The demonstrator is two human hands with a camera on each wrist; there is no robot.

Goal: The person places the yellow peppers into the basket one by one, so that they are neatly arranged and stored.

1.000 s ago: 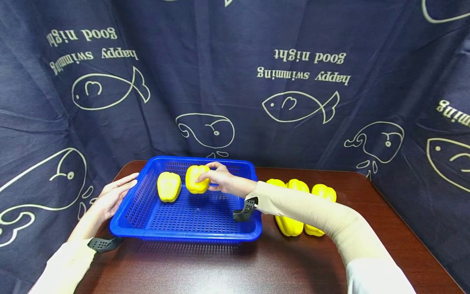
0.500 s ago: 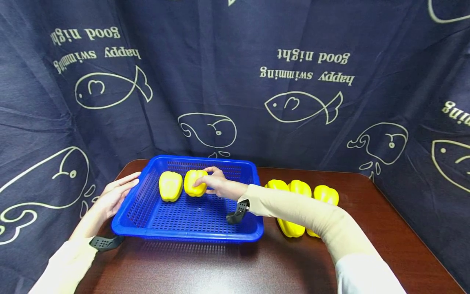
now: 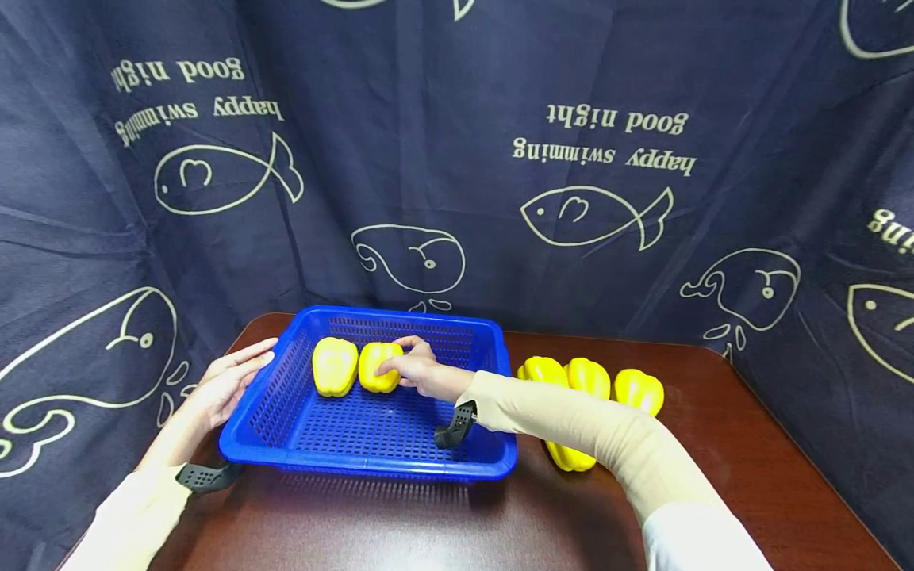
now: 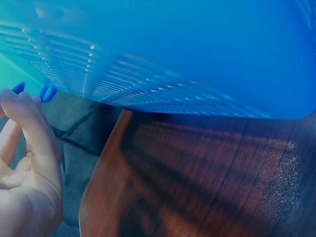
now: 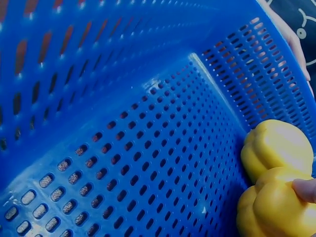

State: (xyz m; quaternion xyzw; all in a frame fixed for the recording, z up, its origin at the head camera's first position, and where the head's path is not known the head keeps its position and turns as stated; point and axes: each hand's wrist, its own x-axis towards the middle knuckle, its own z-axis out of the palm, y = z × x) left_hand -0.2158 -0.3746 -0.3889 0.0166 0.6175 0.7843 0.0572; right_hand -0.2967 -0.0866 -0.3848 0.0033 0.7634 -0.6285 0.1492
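In the head view my right hand [image 3: 421, 369] grips a yellow bell pepper [image 3: 379, 366] low inside the blue plastic basket [image 3: 367, 469], thumb across its near side. Just left of it sits another yellow bell pepper [image 3: 334, 367]. The right wrist view has the gripped pepper [image 5: 276, 207] beside the other pepper [image 5: 279, 148], seemingly touching; only the thumb [image 5: 305, 189] shows there. My left hand [image 3: 224, 386] lies along the basket's left side, fairly straight fingers touching the rim. In the left wrist view that hand [image 4: 32, 163] is by the basket's slotted outer wall.
Right of the basket, several yellow bell peppers [image 3: 639, 390] lie on the dark brown table [image 3: 750, 444], partly hidden by my right forearm. A dark blue curtain [image 3: 457, 159] with fish drawings hangs behind and at the sides of the table.
My right hand has lowered the held bell pepper toward the basket floor, close beside the other one. The left hand stays at the rim. The view has shifted slightly.
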